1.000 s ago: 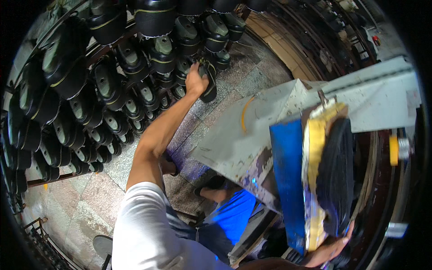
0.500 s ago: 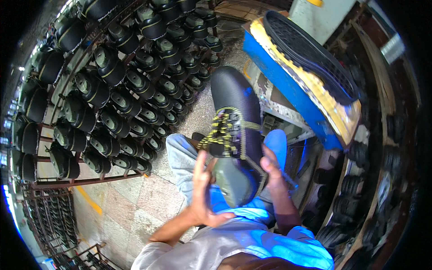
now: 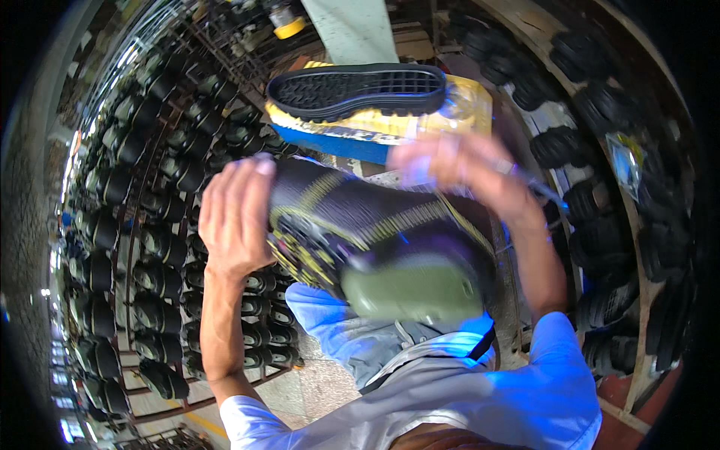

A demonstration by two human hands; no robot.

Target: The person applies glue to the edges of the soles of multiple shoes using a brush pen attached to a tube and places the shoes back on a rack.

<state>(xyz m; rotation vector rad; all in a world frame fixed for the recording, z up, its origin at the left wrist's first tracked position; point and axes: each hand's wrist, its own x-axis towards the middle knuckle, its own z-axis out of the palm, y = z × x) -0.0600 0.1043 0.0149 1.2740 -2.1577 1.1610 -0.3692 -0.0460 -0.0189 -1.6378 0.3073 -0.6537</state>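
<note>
A black shoe upper with yellow stitching and yellow-black laces lies sideways in front of me, over my lap. A green shoe last fills it and shows at the collar opening, turned toward me. My left hand is closed around the toe end at the left. Over the far edge of the upper, my right hand is smeared by motion. A thin pen-like stick with a blue end juts out behind that hand. Whether the right fingers touch the upper is unclear.
Beyond the upper, a black shoe sole rests tread-side up on a yellow-topped blue stand. Racks of lasted black uppers fill the left side. Shelves with black soles line the right.
The upper has turned from toe pointing away to toe pointing left. My left hand has moved from the heel area to the toe; my right hand has risen to the far edge.
</note>
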